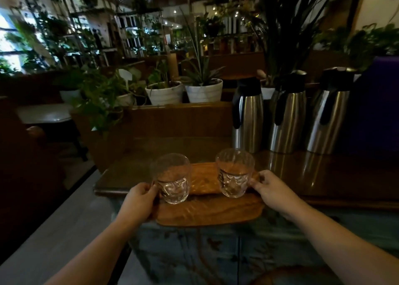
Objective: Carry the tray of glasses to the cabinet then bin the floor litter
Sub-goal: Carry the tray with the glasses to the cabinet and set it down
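A wooden tray (207, 213) carries two clear glasses, one on the left (172, 179) and one on the right (234, 172), both upright. My left hand (138, 200) grips the tray's left end and my right hand (272, 189) grips its right end. The tray's far half lies over the dark wooden cabinet top (323, 177), while its near half juts past the front edge. The cabinet's painted blue-green front (216, 252) is below the tray. No floor litter shows in this view.
Three steel thermos jugs (287, 116) stand at the back right of the cabinet top. White plant pots (203, 92) sit on a wooden ledge behind. A small round table (45, 113) is at the left, above a pale floor strip (54, 230).
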